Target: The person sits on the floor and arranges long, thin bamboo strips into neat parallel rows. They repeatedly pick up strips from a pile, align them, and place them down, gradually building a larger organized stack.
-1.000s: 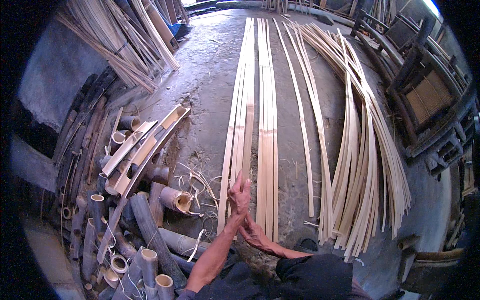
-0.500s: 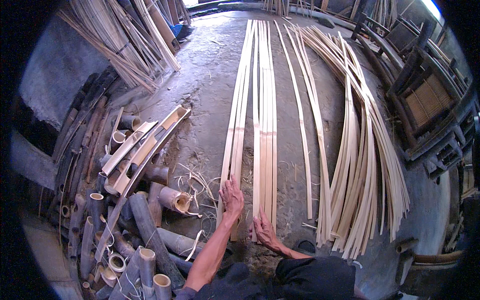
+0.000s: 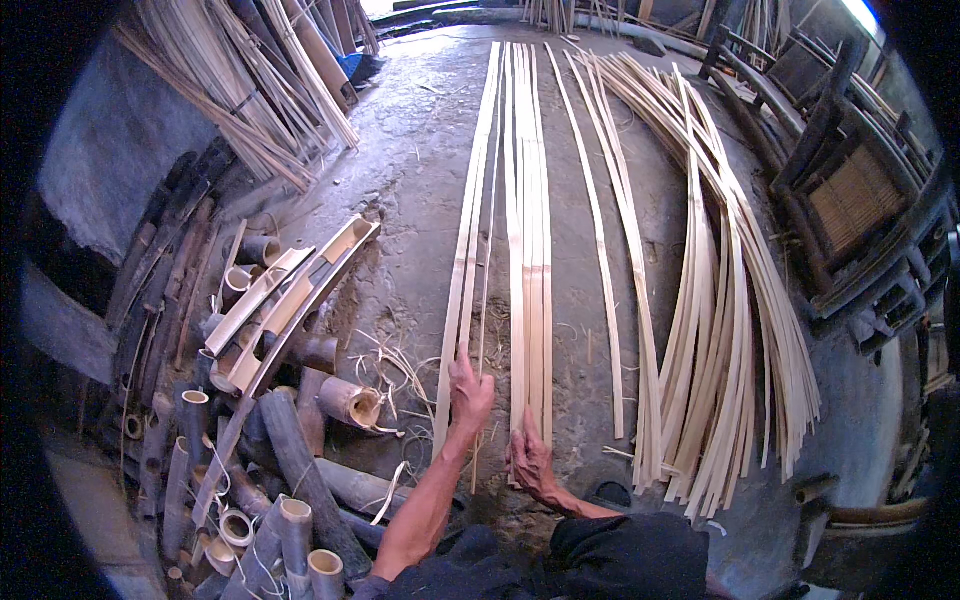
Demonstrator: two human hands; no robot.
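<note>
Bamboo strips [image 3: 533,310] are laid lengthwise ahead of the grip, near ends partly covered by the right hand [image 3: 532,462]. Neighbouring strips are overlapped by the left hand [image 3: 471,396]; whether either grip is closed cannot be told. Rightward, a loose sheaf [image 3: 728,390] is spread; leftward, cut tubes [image 3: 298,540] are heaped.
</note>
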